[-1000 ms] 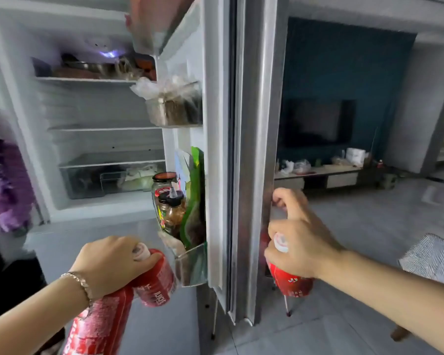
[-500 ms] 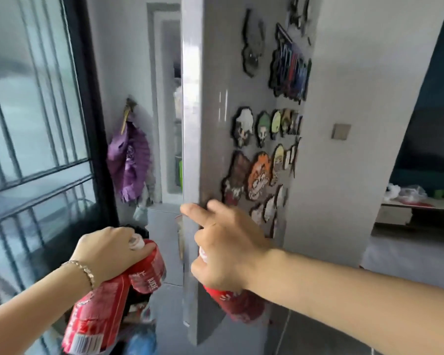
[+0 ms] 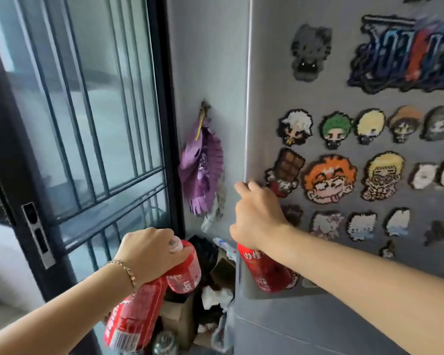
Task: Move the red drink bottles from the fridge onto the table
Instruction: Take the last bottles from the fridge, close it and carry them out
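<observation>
Two red bottles [image 3: 149, 290] hang by their necks from the clenched left hand [image 3: 149, 252]; a third bottle [image 3: 264, 272], label blurred, sits in the right hand [image 3: 256, 219], fingertips at the fridge door [image 3: 344, 316] edge.

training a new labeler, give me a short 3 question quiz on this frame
1. True or false: the fridge door stands wide open.
2. How many red bottles does the left hand hold: A one, B two, C none?
3. Fill in: the right hand holds one red bottle while its fingers touch the door's ____.

Key: 1 false, it looks shut. 2 B, two bottles. 3 edge.
</observation>
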`<state>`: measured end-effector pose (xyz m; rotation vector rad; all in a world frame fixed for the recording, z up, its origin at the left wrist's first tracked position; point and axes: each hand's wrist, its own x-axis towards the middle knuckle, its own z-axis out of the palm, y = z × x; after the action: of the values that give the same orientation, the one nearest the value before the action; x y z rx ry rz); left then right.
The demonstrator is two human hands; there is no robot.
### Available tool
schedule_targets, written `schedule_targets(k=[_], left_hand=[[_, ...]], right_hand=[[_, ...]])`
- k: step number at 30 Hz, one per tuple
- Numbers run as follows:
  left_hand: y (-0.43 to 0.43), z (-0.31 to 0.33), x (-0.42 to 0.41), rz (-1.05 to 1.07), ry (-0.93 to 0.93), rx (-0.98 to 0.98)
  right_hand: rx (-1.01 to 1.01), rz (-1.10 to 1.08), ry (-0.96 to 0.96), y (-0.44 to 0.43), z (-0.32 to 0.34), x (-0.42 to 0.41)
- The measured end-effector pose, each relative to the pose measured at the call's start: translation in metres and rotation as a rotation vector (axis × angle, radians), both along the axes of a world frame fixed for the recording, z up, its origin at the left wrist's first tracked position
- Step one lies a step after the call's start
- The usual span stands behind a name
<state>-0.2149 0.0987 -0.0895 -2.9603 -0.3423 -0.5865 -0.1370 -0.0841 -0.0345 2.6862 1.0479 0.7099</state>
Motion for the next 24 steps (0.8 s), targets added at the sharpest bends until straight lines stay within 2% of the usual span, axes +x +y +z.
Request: schedule_targets(k=[12, 19, 24], left_hand=[[0.080, 0.005, 0.062, 0.010, 0.035, -0.040], [0.103, 0.002, 0.084, 0.038, 0.033, -0.055], [0.112, 0.009, 0.088, 0.073, 0.044, -0.043]], right_hand=[[-0.060, -0.300, -0.028, 0.088, -0.004, 0.149], [-0.055, -0.357, -0.034, 0.102, -0.005, 0.204], [0.035, -0.370, -0.013, 0.109, -0.008, 0.213]])
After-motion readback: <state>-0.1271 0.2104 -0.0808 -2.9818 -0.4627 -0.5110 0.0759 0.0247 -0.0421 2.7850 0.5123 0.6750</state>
